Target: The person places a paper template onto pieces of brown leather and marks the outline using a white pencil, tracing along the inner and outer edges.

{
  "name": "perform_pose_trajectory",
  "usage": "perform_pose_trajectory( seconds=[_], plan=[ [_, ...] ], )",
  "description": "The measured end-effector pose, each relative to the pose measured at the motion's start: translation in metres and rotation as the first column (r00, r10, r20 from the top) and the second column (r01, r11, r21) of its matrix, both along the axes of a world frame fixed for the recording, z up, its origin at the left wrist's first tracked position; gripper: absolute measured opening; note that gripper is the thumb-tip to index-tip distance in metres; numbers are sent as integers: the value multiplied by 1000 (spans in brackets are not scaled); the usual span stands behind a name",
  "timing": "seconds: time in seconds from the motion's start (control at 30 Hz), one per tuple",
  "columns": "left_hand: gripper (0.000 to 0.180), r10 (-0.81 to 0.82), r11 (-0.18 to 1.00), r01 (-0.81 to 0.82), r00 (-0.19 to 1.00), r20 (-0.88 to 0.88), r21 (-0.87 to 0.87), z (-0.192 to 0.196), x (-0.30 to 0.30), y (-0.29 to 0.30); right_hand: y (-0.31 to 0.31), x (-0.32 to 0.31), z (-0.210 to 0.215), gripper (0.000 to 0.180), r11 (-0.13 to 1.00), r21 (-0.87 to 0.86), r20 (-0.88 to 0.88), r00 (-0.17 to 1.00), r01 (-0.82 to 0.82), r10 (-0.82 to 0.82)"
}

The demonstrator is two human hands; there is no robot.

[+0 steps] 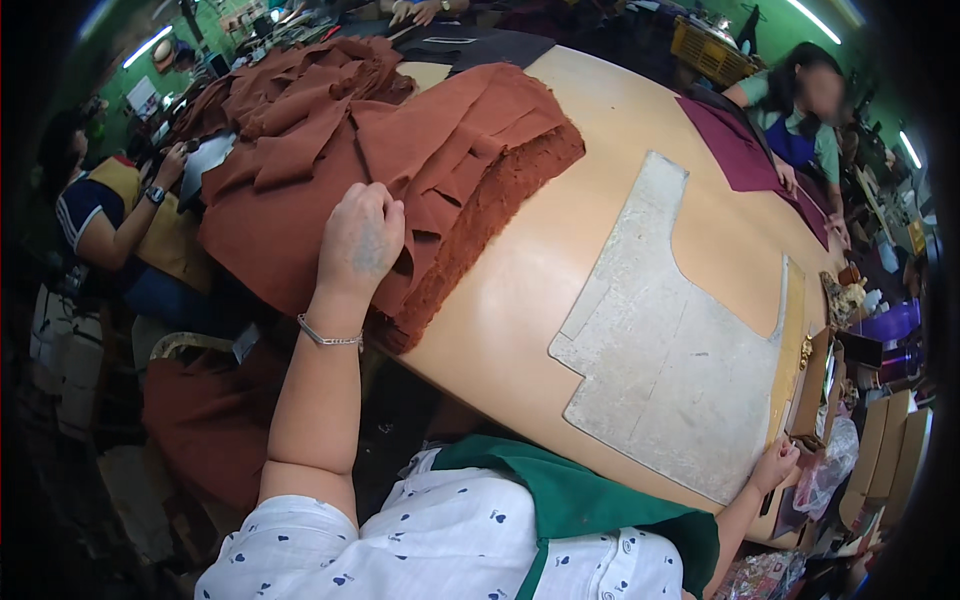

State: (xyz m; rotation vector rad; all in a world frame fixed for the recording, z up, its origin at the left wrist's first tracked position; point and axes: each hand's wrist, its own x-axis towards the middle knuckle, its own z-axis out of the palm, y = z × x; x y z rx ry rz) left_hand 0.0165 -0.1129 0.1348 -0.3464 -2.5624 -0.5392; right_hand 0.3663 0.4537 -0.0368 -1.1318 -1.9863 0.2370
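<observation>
A big heap of rust-brown leather [290,240] with a fuzzy suede underside lies folded over the left side of the table. My left hand [362,238] is closed on the near part of this leather, its fingers curled into the surface. To the right rests a flat, pale grey cutting template [675,350] with a long arm at the top and a notched left edge. By the template's lower right corner, at the table edge, my right hand [775,465] has its fingers drawn together; what they hold, if anything, cannot be made out.
The tan table [480,330] curves across the view. Beyond its right edge are a cardboard box [822,395] and a clear plastic bag [838,450]. A co-worker [800,110] handles maroon leather [730,150] at far right. Another person [110,200] works at left. Black pieces [480,45] lie at the back.
</observation>
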Motion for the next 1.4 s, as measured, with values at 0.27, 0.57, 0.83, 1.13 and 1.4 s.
perform_pose_trajectory(
  seconds=[0.27,0.57,0.83,1.13,1.4],
  plan=[
    [17,55,986,8,926,-374,166,58,-26,-11,-2,-10,17,17,995,73,62,996,-75,70],
    [13,-253,965,258,867,-430,-47,33,-1,50,-316,-274,203,34,-452,-503,-806,210,-737,554],
    [20,-453,880,363,833,-317,-305,-12,43,47,-413,-403,224,33,-372,-454,-724,92,-809,684],
    [53,305,888,-265,951,51,-376,58,-76,-25,-421,-393,265,34,-582,-76,-994,18,-810,105],
    [72,538,836,-506,683,495,-210,22,-111,-63,-242,-296,249,9,-113,-46,-937,3,-993,349]
  ],
)
